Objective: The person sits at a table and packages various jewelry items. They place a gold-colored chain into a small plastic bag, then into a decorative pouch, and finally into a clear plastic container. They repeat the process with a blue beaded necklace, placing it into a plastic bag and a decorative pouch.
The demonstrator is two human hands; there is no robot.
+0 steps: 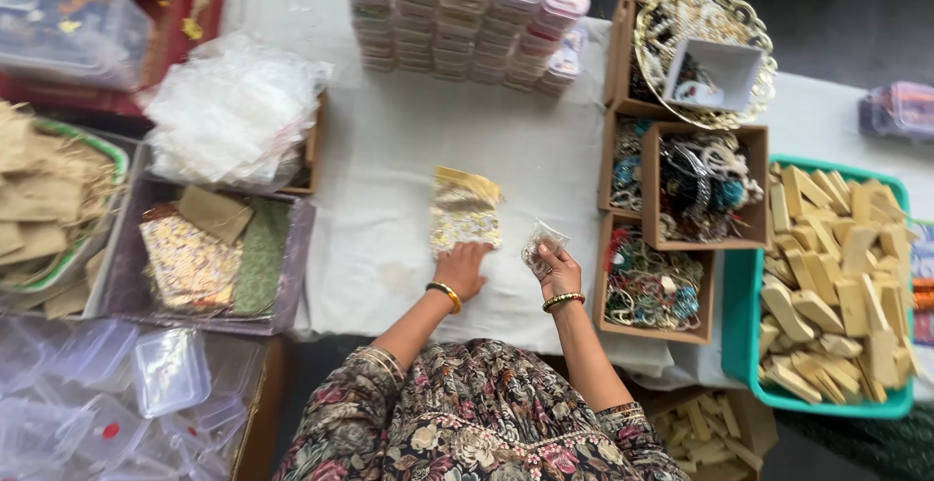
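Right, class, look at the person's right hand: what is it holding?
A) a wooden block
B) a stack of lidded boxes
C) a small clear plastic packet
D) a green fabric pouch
C: the right hand is raised just off the white tablecloth with a small clear plastic packet pinched in its fingers, while the left hand rests flat on the gold patterned pouch; the wooden blocks lie untouched in the teal tray.

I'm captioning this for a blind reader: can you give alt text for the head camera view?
Seen from above, a person's left hand presses a gold patterned pouch on a white-covered table while the right hand holds a small clear packet. Cardboard boxes of bead jewellery and a teal tray of wooden pieces lie to the right.
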